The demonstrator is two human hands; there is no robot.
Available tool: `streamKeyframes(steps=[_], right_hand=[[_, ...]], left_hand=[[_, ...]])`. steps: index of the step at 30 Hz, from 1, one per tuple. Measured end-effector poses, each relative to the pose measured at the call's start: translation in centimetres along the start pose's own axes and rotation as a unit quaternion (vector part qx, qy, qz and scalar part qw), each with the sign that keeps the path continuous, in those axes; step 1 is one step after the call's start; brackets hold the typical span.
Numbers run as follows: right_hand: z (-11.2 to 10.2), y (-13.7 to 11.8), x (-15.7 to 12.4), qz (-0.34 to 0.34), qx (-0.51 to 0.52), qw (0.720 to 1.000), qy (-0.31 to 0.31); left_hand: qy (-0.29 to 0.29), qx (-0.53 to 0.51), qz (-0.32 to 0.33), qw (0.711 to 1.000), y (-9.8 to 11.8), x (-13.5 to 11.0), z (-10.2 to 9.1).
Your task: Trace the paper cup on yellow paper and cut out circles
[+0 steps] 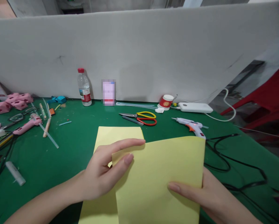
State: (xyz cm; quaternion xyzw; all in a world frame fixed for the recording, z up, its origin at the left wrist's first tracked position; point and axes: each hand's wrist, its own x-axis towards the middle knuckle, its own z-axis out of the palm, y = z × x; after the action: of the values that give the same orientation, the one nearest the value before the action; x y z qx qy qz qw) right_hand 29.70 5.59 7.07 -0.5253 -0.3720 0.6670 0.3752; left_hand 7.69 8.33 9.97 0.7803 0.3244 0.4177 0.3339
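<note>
Yellow paper sheet (158, 180) lies on the green table (67, 155) between both hands, its right part raised and doubled over toward the left; the left hand (99, 177) pinches the flap's upper left corner, thumb on top, index finger behind along the top edge; the right hand (206, 194) grasps the flap's right edge, thumb above, fingers hidden beneath; the flap's long axis runs away from the person, slightly tilted; scissors (141, 118) and a glue gun (190, 126) lie well beyond both grips.
</note>
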Motion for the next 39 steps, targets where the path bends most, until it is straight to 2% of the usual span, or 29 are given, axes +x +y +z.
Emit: streamKeyframes(steps=[5,12,16,19,23,25,27,29,31,36,39], right_hand=[[-0.1,0.0,0.0,0.001,0.000,1.000,-0.003],[-0.2,-0.1,0.1,0.001,0.005,1.000,-0.024],[-0.6,0.1,0.4,-0.001,0.003,0.998,-0.057],[-0.7,0.2,0.5,-0.005,0.005,0.998,-0.070],[-0.3,0.1,0.4,-0.009,0.021,0.998,-0.062],[-0.1,-0.1,0.3,-0.002,0.019,0.999,-0.050],[0.1,-0.2,0.3,0.003,0.014,0.999,-0.049],[0.1,-0.3,0.3,0.003,0.016,0.998,-0.056],[0.2,-0.3,0.3,-0.002,0.019,0.998,-0.060],[0.3,-0.1,0.2,-0.005,0.016,0.999,-0.041],[0.3,-0.1,0.3,-0.001,0.033,0.998,-0.049]], left_hand=[[-0.019,0.011,-0.010,1.000,0.0,0.1,0.0],[-0.008,-0.001,-0.020,1.000,-0.3,-0.2,0.2],[-0.025,-0.037,-0.036,0.998,-0.2,-0.2,0.2],[-0.014,-0.051,-0.048,0.997,-0.2,-0.1,0.3],[-0.014,-0.075,-0.060,0.995,-0.5,0.0,0.4],[-0.019,-0.118,-0.068,0.990,-0.7,-0.1,0.5],[-0.043,-0.190,-0.065,0.979,-0.8,-0.2,0.7],[-0.093,-0.251,-0.050,0.962,-0.9,-0.2,0.8],[-0.133,-0.272,-0.045,0.952,-0.8,-0.2,1.0],[-0.114,-0.257,-0.060,0.958,-0.9,-0.2,1.1],[-0.124,-0.248,-0.073,0.958,-1.1,-0.2,0.9]])
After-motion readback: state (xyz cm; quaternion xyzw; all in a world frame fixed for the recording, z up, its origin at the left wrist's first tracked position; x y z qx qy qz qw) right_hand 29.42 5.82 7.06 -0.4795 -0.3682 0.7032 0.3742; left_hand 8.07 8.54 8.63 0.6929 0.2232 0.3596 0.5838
